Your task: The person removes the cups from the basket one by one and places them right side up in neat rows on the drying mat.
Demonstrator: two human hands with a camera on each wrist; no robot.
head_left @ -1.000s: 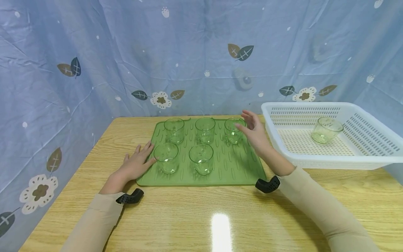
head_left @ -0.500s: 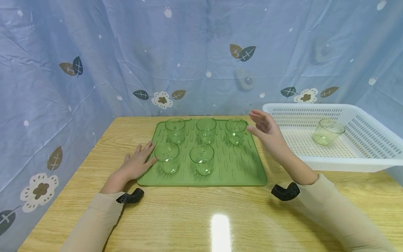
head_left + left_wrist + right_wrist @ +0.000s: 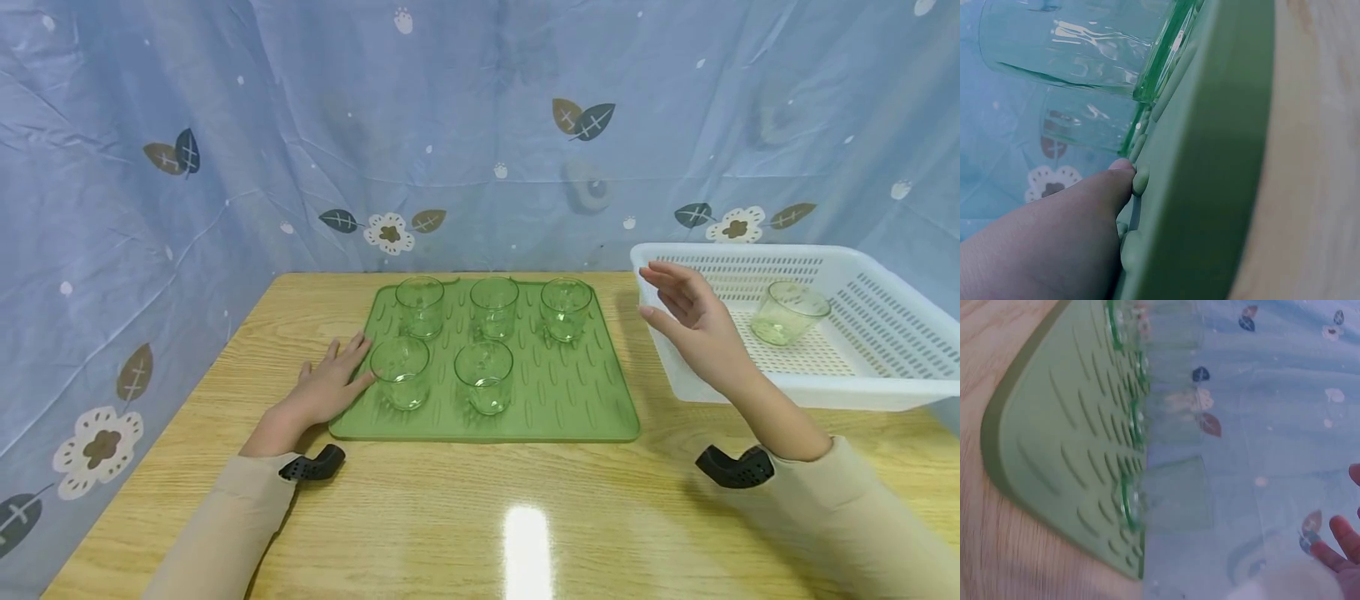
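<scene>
Several clear greenish glasses stand upright on a green ridged mat (image 3: 562,417): a back row with a left glass (image 3: 421,310), a middle glass (image 3: 493,310) and a right glass (image 3: 566,312), and a front row with a left glass (image 3: 401,375) and a second glass (image 3: 485,379). My left hand (image 3: 318,392) rests flat on the mat's left edge, its thumb (image 3: 1094,194) beside the front-left glass. Nothing is in my right hand (image 3: 697,329), which hovers in front of the white basket's left end, fingers loosely bent. One more glass (image 3: 790,313) leans tilted inside the basket.
The white perforated plastic basket (image 3: 847,392) stands at the right on the wooden table (image 3: 420,517). A blue patterned curtain (image 3: 465,133) hangs behind and at the left side. The mat's front-right part is bare.
My right hand has moved right, away from the back-right glass, to the basket's left end. My left hand stays on the mat's edge.
</scene>
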